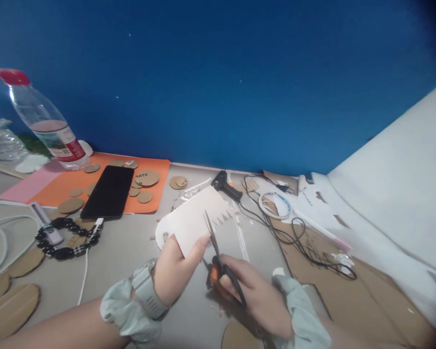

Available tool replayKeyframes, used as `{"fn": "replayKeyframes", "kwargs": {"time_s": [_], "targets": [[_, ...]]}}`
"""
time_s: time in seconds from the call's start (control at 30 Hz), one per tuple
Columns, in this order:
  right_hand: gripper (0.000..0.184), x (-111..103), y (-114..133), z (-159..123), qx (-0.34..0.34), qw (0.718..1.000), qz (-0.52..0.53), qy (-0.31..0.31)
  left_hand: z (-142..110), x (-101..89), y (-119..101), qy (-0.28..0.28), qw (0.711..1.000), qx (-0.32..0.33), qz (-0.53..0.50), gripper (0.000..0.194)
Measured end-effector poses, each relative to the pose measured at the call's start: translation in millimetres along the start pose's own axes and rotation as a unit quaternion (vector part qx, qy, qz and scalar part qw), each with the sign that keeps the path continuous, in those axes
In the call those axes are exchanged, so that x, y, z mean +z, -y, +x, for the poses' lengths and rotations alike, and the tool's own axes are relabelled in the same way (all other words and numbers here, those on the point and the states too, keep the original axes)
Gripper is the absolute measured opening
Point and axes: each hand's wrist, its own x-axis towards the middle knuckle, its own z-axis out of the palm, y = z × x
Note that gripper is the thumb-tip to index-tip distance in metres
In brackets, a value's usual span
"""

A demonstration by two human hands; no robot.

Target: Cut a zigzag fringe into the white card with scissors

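A piece of white paper (194, 218) with a row of pointed cuts along its right edge is pinched in my left hand (178, 269), thumb on top. Black scissors (215, 237) with some orange on the handle are gripped in my right hand (254, 293). Their blades point up and away from me and lie against the right part of the paper, close to my left thumb. Part of the handle is covered by my fingers. Beyond the paper rests a black glue gun (225, 186), its cord running off to the right.
At the left stand a bottle with a red cap (58, 131), a black phone (109, 191) on an orange sheet (160, 182), and a black bead bracelet (65, 252). Cardboard discs (147, 177) lie scattered. A cardboard sheet (356, 300) and a tape ring (274, 205) are at right.
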Motion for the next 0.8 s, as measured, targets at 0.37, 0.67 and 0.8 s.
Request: {"fn": "replayKeyframes", "kwargs": {"time_s": [0.37, 0.67, 0.8], "targets": [[0.048, 1.7, 1.5, -0.8, 0.018, 0.999, -0.027, -0.024, -0.2, 0.4, -0.2, -0.010, 1.000, -0.023, -0.014, 0.034], [0.041, 4.6, 0.8, 0.0, 0.020, 0.999, 0.005, -0.043, 0.6, 1.2, -1.3, -0.009, 0.999, -0.032, -0.012, 0.036], [0.040, 4.8, 1.1, 0.5, 0.031, 0.998, 0.012, -0.047, 1.0, 0.9, -2.0, -0.006, 1.000, -0.015, -0.018, 0.035]]}}
